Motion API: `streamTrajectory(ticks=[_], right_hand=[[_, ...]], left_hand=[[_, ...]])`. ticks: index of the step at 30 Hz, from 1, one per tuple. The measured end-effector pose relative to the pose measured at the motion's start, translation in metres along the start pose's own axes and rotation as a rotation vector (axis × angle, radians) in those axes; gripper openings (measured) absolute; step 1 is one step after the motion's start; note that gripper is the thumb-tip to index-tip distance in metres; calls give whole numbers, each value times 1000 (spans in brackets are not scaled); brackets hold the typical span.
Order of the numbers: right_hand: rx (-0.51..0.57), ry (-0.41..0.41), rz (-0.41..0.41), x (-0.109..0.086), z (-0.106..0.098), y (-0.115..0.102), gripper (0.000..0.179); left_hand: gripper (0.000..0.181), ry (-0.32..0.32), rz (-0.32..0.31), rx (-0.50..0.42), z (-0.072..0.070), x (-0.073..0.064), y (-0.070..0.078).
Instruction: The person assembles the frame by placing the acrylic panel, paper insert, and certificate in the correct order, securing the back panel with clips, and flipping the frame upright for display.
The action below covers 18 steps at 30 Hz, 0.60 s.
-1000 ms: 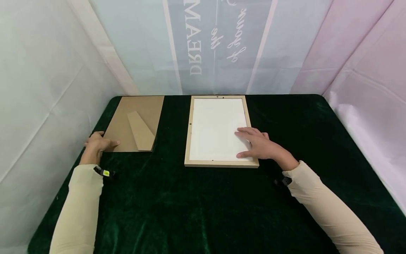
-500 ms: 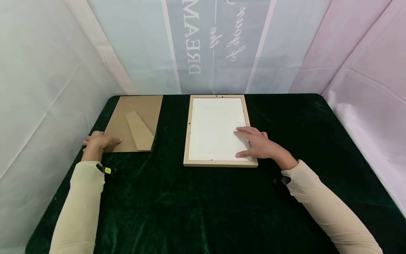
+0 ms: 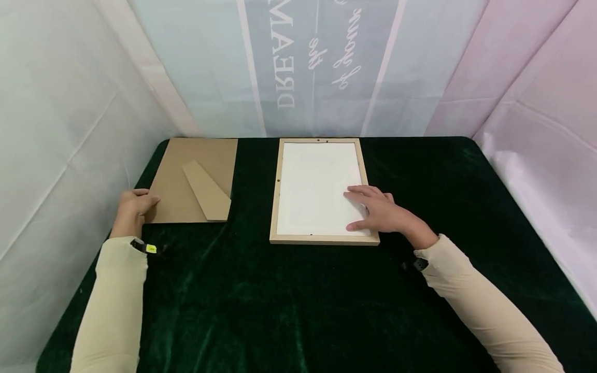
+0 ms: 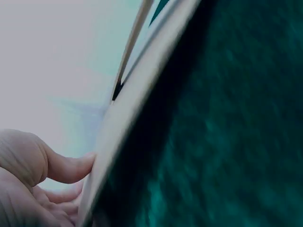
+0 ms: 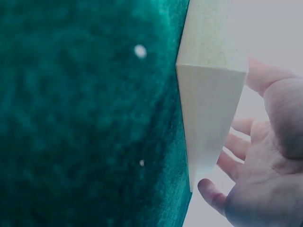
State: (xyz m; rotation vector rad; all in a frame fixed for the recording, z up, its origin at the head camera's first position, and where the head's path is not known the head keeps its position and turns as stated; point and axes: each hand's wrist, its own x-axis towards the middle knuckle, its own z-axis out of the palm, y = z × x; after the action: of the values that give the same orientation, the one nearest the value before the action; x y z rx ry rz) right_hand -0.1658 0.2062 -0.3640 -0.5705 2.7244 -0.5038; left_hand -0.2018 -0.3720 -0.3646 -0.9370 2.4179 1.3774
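Observation:
A brown backing board (image 3: 179, 181) with a fold-out stand flap (image 3: 207, 191) lies at the back left of the green cloth. My left hand (image 3: 134, 203) grips its near left corner; in the left wrist view my thumb (image 4: 66, 168) lies against the board's edge (image 4: 135, 113), which is raised off the cloth. A light wooden picture frame (image 3: 322, 239) lies in the middle with a white sheet (image 3: 314, 181) inside it. My right hand (image 3: 375, 210) rests flat on the sheet's near right corner, fingers straight. The right wrist view shows the frame's corner (image 5: 210, 90) beside my right hand (image 5: 265, 179).
The dark green velvet cloth (image 3: 298, 305) covers the whole table. White and pink sheeting walls (image 3: 536, 103) close in the left, back and right sides. A banner with mirrored lettering (image 3: 317, 57) hangs behind the frame.
My left hand has slid left from the board's top to its near left corner and taken hold of it. The board has shifted slightly left. My right hand has not moved.

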Motion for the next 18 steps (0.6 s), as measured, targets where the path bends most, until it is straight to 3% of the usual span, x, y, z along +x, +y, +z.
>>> streamTrajectory(ticks=[5,10,14,18], right_hand=[[8,4,1,0,-1,0,93],[11,1,1,0,0,1,93],[-6,43,-4,0,1,-5,87],[24,115,-36,3,1,-25,75]], left_hand=[[55,17,13,-125,-4,1,-6],[52,-4,-26,-386,-6,2,-11],[50,-33,-43,-572,-7,0,-13],[48,-56,-45,-654,-9,-4,-16]])
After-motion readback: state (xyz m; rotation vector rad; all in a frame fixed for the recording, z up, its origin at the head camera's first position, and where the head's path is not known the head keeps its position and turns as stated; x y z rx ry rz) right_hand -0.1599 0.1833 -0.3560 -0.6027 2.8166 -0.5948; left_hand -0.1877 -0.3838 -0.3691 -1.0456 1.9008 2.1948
